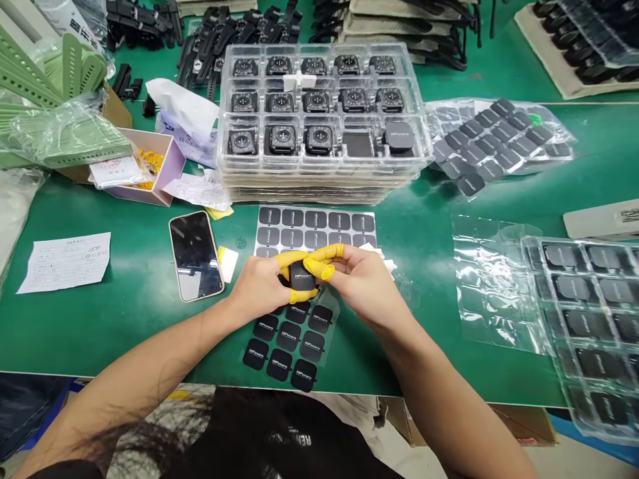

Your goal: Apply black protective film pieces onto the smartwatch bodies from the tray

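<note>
My left hand (259, 286), in yellow finger cots, grips a small black smartwatch body (302, 277) by its sides. Its upward face bears a dark square film printed "HiFuture". My right hand (367, 283), also with yellow finger cots, pinches at the upper right edge of that same watch; the fingertips hide what lies exactly between them. Under and below the hands lies a clear sheet of black printed films (289, 337). Just beyond them is a second sheet of grey films (315, 218), partly covered by the fingers.
Behind the hands stands a stack of clear trays (324, 166), the top one holding watch bodies. A phone (196, 256), a paper slip (67, 263) and an open box (144, 193) lie left. To the right are loose film sheets (492, 143) and another compartment tray (574, 316).
</note>
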`<state>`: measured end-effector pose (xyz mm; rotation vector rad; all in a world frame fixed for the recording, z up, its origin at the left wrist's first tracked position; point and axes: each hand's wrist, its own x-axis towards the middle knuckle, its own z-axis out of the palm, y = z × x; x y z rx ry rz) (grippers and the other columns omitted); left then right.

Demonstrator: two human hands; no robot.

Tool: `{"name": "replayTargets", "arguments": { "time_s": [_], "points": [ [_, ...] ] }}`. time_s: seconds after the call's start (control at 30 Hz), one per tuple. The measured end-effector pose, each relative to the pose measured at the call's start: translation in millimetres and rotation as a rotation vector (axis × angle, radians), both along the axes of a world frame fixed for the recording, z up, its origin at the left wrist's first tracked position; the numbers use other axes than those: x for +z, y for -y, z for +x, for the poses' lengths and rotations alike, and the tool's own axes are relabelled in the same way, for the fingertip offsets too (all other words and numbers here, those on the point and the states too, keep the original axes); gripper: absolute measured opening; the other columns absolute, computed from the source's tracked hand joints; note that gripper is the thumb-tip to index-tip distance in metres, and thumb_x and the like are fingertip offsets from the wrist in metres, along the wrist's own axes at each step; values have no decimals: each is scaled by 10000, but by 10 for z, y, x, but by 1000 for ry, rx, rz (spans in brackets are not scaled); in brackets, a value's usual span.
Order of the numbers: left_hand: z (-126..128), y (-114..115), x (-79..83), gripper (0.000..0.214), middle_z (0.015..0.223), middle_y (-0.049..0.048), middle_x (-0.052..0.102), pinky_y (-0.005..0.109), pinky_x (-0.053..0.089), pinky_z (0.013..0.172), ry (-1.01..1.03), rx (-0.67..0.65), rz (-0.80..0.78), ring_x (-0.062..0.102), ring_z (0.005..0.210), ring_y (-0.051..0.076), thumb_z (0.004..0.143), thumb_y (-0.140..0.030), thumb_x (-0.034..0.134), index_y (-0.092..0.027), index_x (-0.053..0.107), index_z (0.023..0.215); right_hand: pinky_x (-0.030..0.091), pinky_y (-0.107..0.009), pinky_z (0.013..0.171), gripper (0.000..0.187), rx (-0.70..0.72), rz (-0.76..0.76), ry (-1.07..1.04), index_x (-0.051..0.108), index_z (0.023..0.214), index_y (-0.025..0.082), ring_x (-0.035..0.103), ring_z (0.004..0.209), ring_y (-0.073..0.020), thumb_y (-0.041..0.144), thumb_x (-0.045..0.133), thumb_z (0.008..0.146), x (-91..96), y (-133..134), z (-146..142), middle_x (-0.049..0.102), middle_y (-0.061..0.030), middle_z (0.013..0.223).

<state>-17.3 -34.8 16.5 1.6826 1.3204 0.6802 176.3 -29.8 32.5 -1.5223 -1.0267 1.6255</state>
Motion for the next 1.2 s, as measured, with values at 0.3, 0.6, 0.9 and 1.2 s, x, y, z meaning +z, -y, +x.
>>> {"name": "replayTargets", "arguments": {
  "time_s": [0.3,0.6,0.9,1.2],
  "points": [
    [12,1,18,486,674,-67,740,274,546,676,-16,-2,-17,650,621,148,763,-305,929,-247,870,1242,691,-430,793,371,17,24,-4,789,871,230,755,790,-238,473,987,673,-3,1,-8,804,-65,855],
    [4,-1,-6,509,865,-47,846,283,576,738,17,-13,36,700,663,146,758,-279,939,-231,866,1260,675,-401,737,319,-15,23,10,795,899,216,736,738,-209,374,964,679,-16,14,-3,796,-43,819],
    [-6,-6,-36,504,761,-58,805,263,569,687,-16,-18,27,694,635,142,756,-354,943,-292,859,1250,662,-412,728,350,23,118,114,774,922,237,747,794,-243,484,941,740,-13,62,-31,778,-68,860],
    [-13,-11,-60,461,795,-46,822,268,589,718,36,-20,2,705,654,146,741,-386,937,-281,862,1183,600,-317,592,658,119,127,125,680,1245,262,679,687,-175,546,958,721,-34,63,-21,725,-13,892]
  ]
}}
